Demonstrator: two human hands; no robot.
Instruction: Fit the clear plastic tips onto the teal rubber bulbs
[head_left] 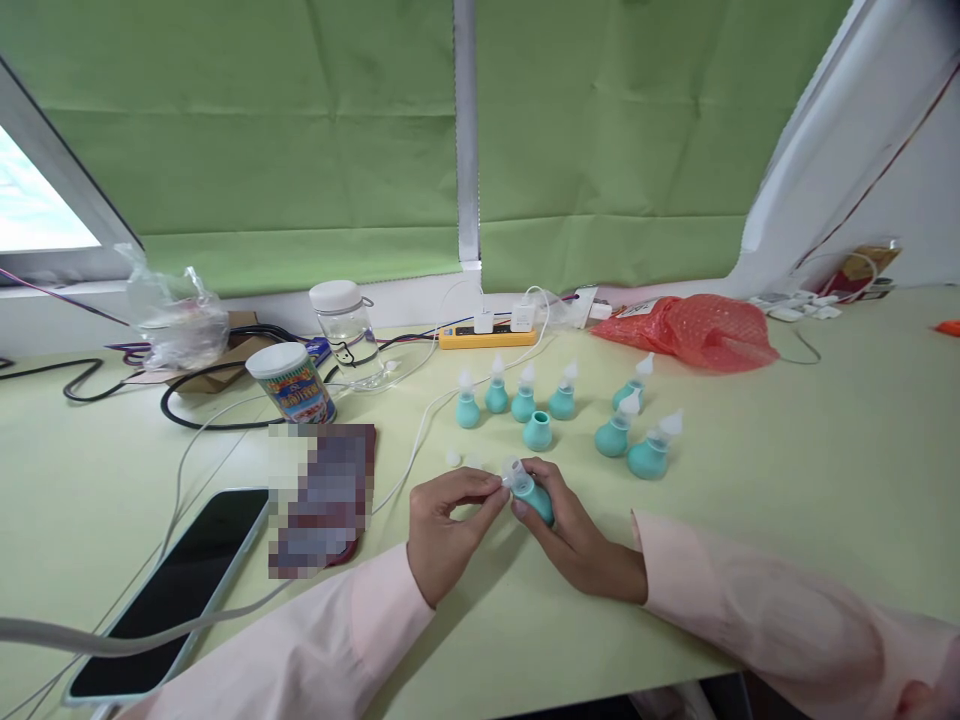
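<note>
My right hand (574, 530) is wrapped round a teal rubber bulb (534, 499) with a clear collar, tilted toward my left hand. The thumb and forefinger of my left hand (454, 520) pinch a small clear piece (507, 482) at the collar's edge; its exact shape is hard to make out. Just beyond my hands stands a teal bulb with an open top (538, 431). Several teal bulbs with clear collars and white pointed tips (523, 402) stand behind it, and others (649, 458) are to the right. A small white cap (453, 457) lies by my left hand.
A phone (180, 590) with a cable across it lies at the left, beside a blurred dark red item (337, 500). Behind are a printed can (294, 385), a clear bottle (349, 335), a yellow power strip (487, 338) and red bubble wrap (697, 332).
</note>
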